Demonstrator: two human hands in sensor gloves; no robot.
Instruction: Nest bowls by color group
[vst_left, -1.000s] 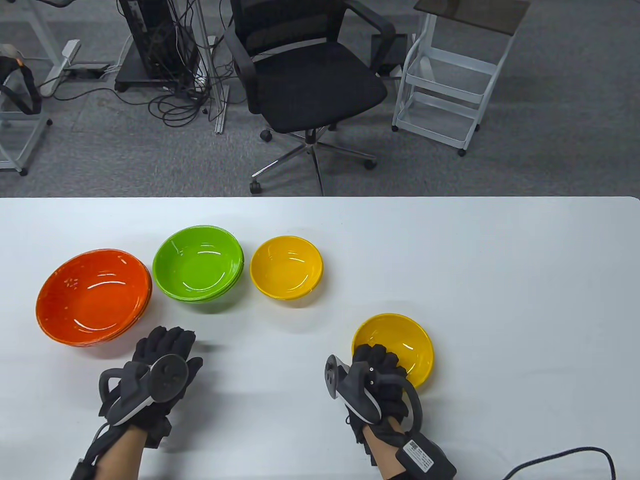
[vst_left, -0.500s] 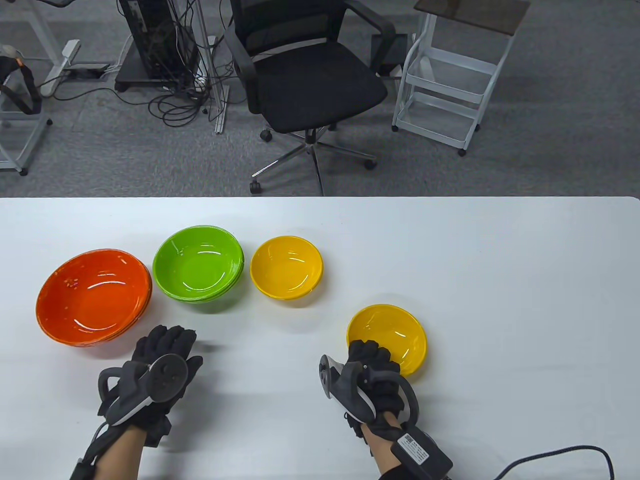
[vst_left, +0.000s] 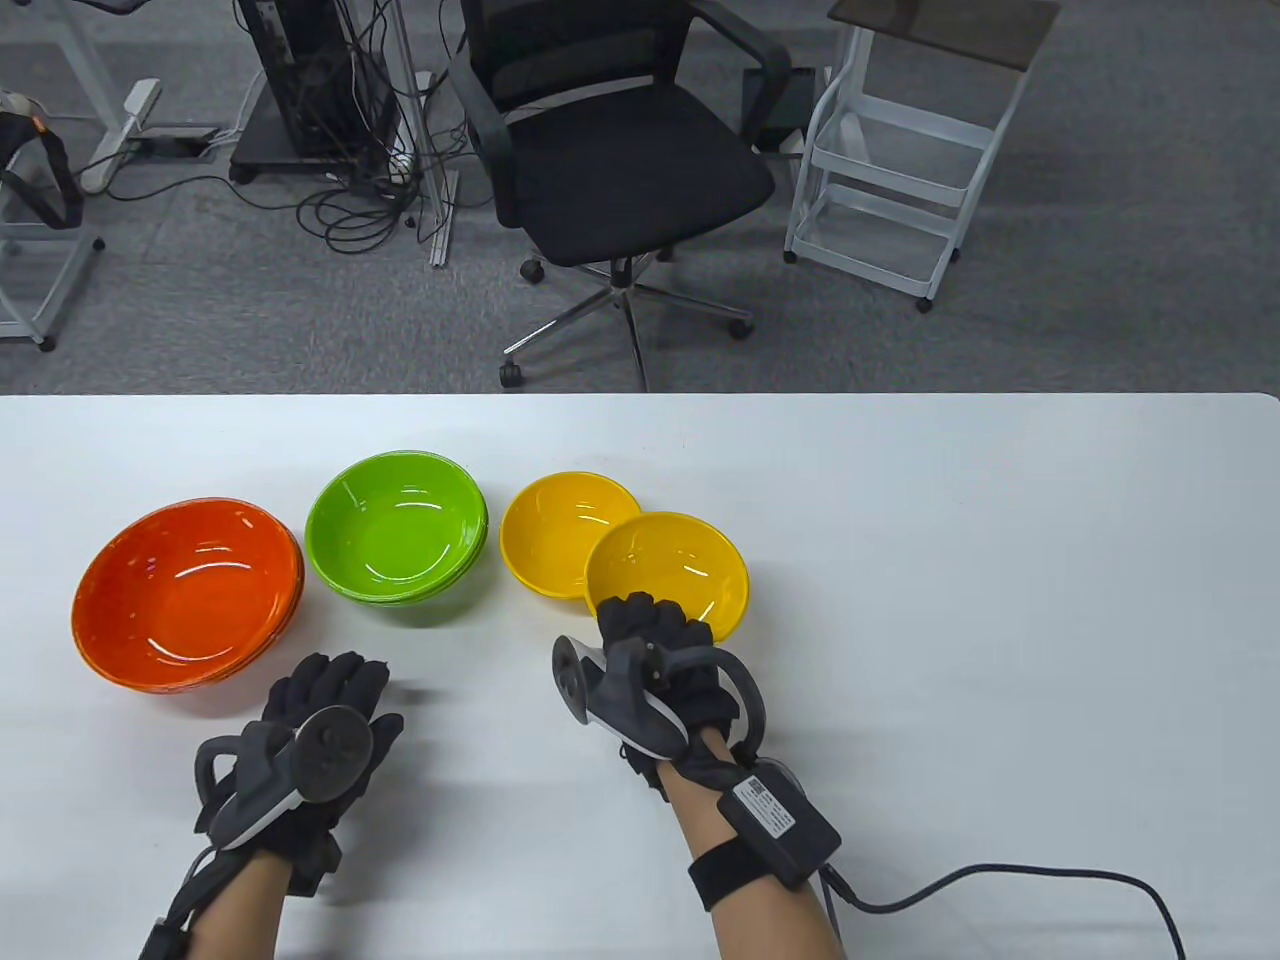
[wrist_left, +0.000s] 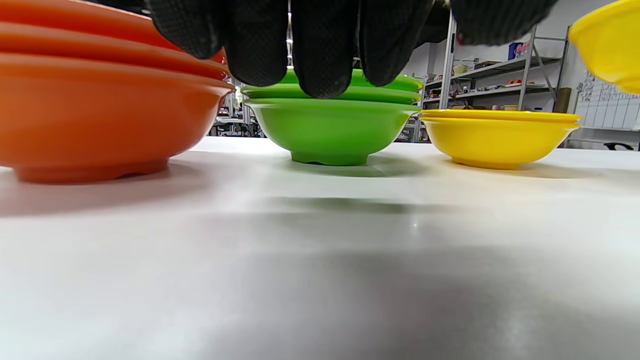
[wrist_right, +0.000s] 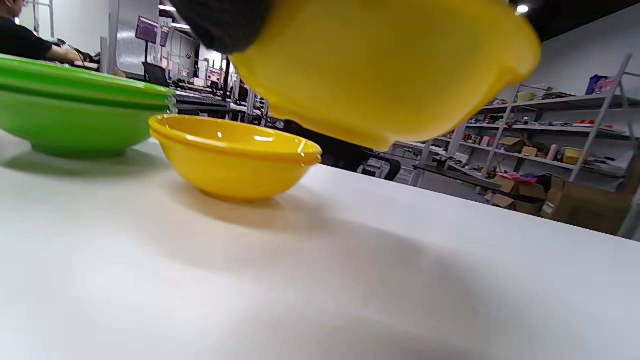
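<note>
Item: carried yellow bowl (vst_left: 668, 570). Held by the right hand (vst_left: 660, 680), grip closed on its near rim; raised off the worktop (vst_left: 1000, 600), tilted, overlapping the right edge of the yellow stack in the table view.

Item: yellow stack (wrist_right: 235, 155). Two nested rims show in the wrist views; stands on the worktop just right of the green stack (vst_left: 397, 527).

Item: orange stack (vst_left: 187, 595). Far left, nested, three rims visible from the left wrist.

Item: left hand (vst_left: 310, 750). Palm down near the orange stack, fingers extended, grip holding nothing.

Step in hand, as judged: seat the carried bowl into the yellow stack; likely the last bowl to nest.

Handling notes: shift the bowl left until it is centred over the stack, level it, then lower straight down. A tilted entry may catch a rim and push the light stack toward the green one. Release only once the rims sit flush.
</note>
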